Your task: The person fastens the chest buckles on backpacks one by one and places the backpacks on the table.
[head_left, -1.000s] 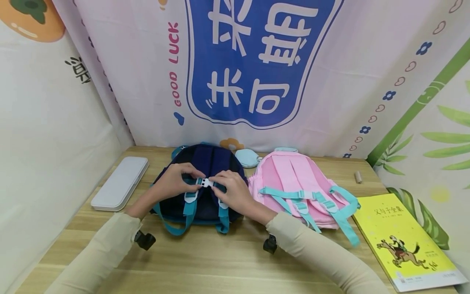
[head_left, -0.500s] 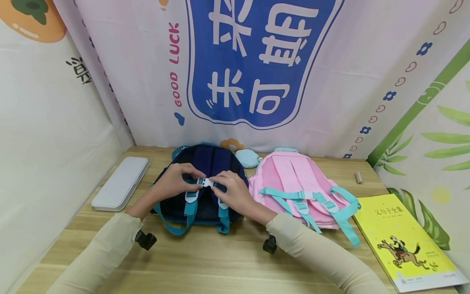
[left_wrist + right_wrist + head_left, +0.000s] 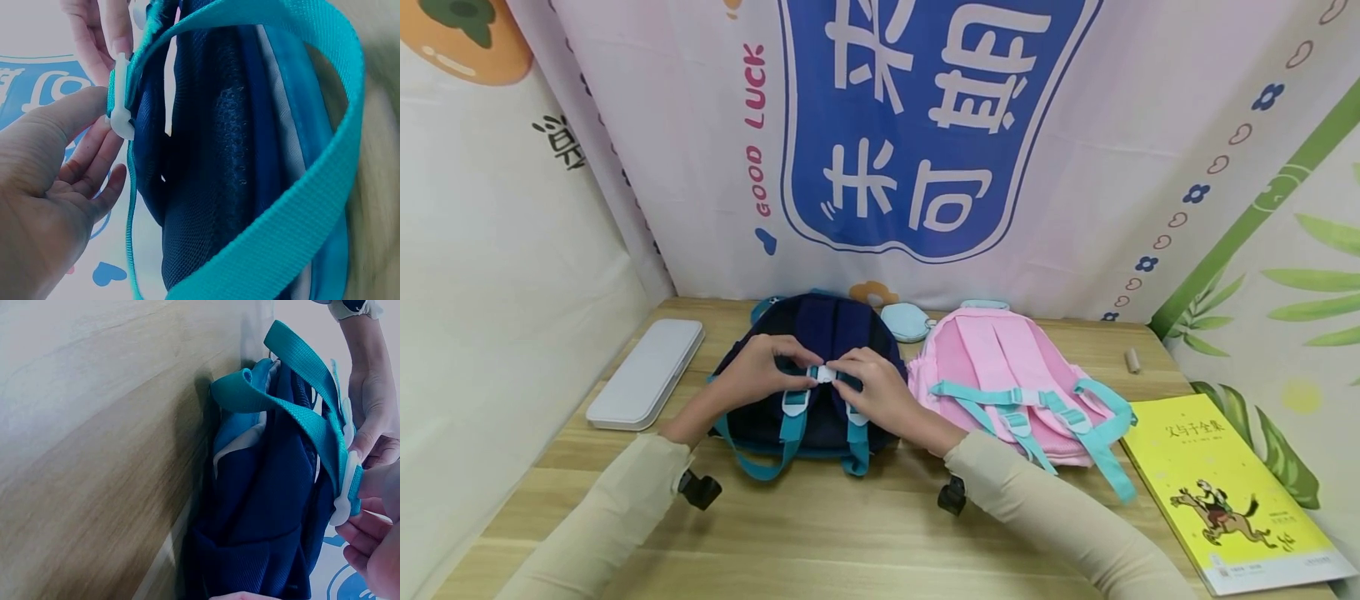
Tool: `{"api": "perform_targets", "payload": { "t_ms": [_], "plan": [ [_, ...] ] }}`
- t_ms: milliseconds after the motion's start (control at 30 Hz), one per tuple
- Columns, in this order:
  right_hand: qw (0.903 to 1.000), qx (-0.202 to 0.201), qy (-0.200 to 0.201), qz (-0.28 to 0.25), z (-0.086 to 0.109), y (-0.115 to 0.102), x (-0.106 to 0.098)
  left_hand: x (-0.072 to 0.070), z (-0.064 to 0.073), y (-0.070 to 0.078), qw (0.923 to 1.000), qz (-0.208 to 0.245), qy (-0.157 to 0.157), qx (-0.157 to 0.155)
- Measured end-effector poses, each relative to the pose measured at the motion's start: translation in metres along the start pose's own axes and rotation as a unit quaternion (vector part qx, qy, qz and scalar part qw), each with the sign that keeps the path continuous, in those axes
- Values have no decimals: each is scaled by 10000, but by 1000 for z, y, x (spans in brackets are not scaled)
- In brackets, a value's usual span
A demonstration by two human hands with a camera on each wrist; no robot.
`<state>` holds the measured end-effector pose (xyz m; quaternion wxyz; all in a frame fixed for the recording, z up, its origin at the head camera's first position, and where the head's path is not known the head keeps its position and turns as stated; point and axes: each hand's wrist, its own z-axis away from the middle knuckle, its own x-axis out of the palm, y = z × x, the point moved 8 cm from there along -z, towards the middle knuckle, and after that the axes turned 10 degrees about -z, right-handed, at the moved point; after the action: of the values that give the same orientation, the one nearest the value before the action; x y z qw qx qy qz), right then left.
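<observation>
A navy backpack (image 3: pixel 822 321) lies on the table with its teal straps facing up. Across its shoulder straps runs a chest strap with a white buckle (image 3: pixel 826 374). My left hand (image 3: pixel 760 367) pinches the buckle's left part between thumb and fingers, and my right hand (image 3: pixel 882 387) pinches its right part. Both halves sit together between the fingertips. A white strap adjuster (image 3: pixel 122 100) on the teal webbing stands beside my left fingers in the left wrist view and mostly hides the buckle. Another white adjuster (image 3: pixel 345 494) sits by my right fingers in the right wrist view.
To the right lies a pink backpack (image 3: pixel 985 337) with turquoise straps, a light blue pouch (image 3: pixel 906 323) behind it. A yellow book (image 3: pixel 1225 492) rests at the right edge, a small brown stub (image 3: pixel 1132 361) farther back. A white flat case (image 3: pixel 647 375) lies on the left.
The left half of the buckle has moved slightly right with my left hand. The gap and dark slots seen between the halves before no longer show. My right hand has barely moved.
</observation>
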<state>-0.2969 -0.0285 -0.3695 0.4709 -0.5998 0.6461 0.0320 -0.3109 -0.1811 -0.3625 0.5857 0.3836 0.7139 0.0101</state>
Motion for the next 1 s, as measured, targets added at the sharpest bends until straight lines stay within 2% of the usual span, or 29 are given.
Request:
{"api": "perform_targets", "payload": {
  "t_ms": [333,767,1000],
  "plan": [
    [9998,139,-4,-104,1,1,0,1,-2,1,9999,-49,-9,143],
    [9981,401,-435,154,1,3,13,7,5,-8,9996,-153,-227,-118],
    [9970,363,-545,418,2,3,18,15,7,-13,9991,-78,-362,-199]
  ]
}}
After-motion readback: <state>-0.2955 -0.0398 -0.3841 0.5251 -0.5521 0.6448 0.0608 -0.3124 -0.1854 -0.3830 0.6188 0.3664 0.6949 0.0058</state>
